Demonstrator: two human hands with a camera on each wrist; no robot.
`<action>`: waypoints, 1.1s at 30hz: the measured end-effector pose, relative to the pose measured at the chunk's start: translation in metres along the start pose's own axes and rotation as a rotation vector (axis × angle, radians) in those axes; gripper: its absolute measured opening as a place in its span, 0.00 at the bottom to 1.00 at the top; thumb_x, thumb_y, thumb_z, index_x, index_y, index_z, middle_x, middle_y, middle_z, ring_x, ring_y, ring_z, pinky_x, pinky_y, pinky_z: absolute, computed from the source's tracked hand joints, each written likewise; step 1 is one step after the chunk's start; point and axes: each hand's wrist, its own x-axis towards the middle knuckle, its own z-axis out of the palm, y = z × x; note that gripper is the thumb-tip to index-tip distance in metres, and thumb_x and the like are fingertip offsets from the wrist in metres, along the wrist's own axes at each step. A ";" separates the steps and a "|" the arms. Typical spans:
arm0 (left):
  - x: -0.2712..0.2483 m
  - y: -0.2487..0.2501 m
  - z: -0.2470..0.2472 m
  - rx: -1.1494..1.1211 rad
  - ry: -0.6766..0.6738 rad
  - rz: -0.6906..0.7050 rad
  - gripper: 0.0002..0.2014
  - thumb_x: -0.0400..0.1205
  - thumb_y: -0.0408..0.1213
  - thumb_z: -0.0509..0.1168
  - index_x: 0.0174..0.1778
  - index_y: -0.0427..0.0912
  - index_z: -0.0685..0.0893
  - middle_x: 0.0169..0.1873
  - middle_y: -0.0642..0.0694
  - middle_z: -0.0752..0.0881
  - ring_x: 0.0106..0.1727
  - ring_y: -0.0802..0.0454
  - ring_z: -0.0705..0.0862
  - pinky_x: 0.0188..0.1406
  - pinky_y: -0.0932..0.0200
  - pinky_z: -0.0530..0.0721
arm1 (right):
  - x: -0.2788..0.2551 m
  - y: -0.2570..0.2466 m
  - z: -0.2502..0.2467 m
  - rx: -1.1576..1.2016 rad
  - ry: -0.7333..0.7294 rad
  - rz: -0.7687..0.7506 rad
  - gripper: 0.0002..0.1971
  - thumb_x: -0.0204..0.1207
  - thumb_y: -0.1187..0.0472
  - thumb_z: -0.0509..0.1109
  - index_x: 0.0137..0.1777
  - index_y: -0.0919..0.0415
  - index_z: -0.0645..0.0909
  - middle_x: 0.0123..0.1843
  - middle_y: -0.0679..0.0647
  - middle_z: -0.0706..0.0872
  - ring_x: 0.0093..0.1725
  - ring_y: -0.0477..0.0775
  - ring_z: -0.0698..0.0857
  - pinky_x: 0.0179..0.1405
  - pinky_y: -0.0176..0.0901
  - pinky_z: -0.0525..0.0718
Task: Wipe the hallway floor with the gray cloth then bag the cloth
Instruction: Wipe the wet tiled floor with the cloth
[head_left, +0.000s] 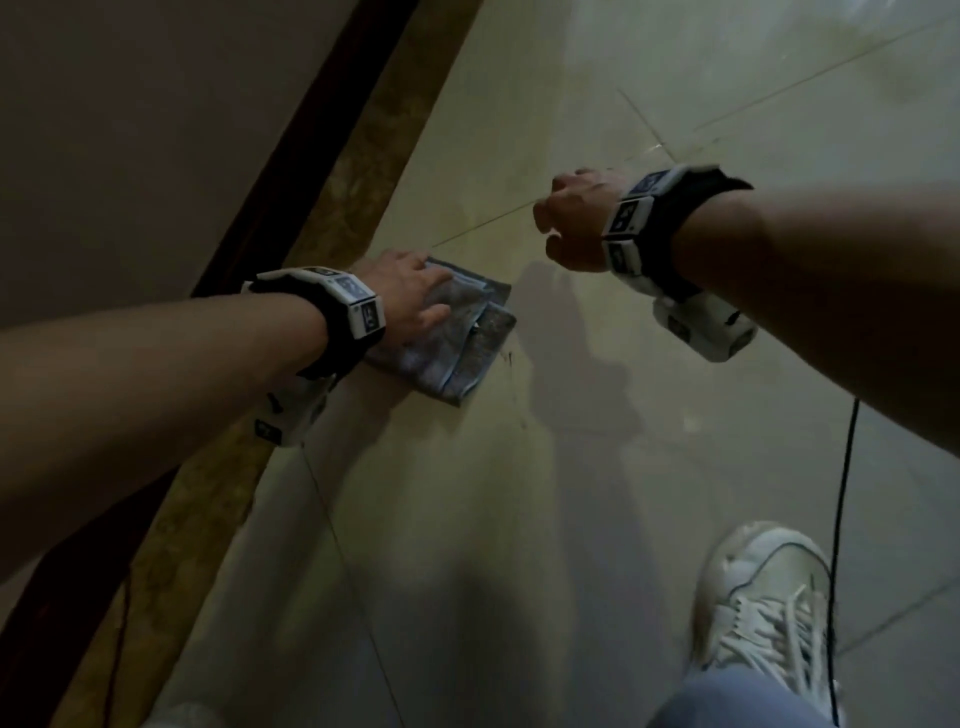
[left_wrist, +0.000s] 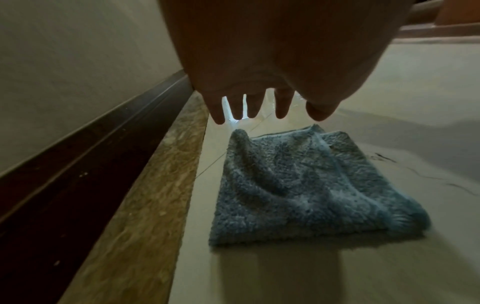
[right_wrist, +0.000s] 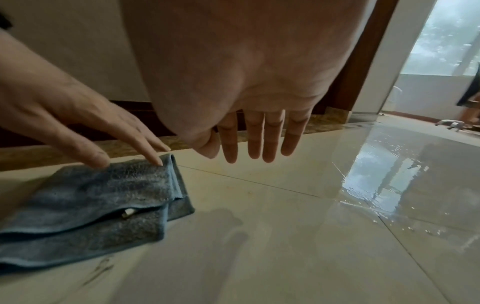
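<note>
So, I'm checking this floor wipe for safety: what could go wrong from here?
The wet patch ahead on the floor is glossy, so the white shoe might slip on it. The black cable hangs beside that shoe and could snag. The left hand only rests straight fingers on the gray cloth, with no grip, so the folded cloth may slide out or bunch while wiping.

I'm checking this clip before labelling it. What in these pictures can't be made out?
- Bag: in no view, so its place is unknown.
- Gray cloth under the left hand: the head view hides the contact; the left wrist view shows the fingers apart from it.
- Right hand: fingers hidden behind the knuckles in the head view.
- Small dark marks on the floor: blurred.
</note>
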 end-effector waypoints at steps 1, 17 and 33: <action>0.007 0.005 -0.002 0.006 -0.001 0.003 0.30 0.86 0.58 0.54 0.84 0.54 0.60 0.84 0.41 0.61 0.81 0.39 0.64 0.78 0.45 0.67 | 0.002 0.008 0.002 -0.013 0.005 -0.015 0.19 0.82 0.53 0.63 0.69 0.57 0.79 0.64 0.62 0.79 0.64 0.67 0.78 0.52 0.54 0.79; 0.031 0.045 0.003 -0.005 0.182 -0.003 0.29 0.85 0.57 0.56 0.82 0.51 0.66 0.86 0.41 0.55 0.83 0.41 0.58 0.78 0.43 0.65 | -0.012 0.103 0.024 -0.145 0.078 -0.213 0.14 0.81 0.57 0.58 0.62 0.51 0.80 0.56 0.51 0.83 0.52 0.60 0.85 0.45 0.46 0.84; 0.047 0.031 0.005 0.052 0.157 0.076 0.30 0.85 0.59 0.52 0.83 0.52 0.61 0.84 0.41 0.59 0.82 0.41 0.62 0.77 0.43 0.66 | -0.019 0.068 0.032 -0.123 -0.046 -0.154 0.14 0.82 0.56 0.59 0.63 0.54 0.80 0.54 0.53 0.83 0.52 0.60 0.85 0.44 0.45 0.83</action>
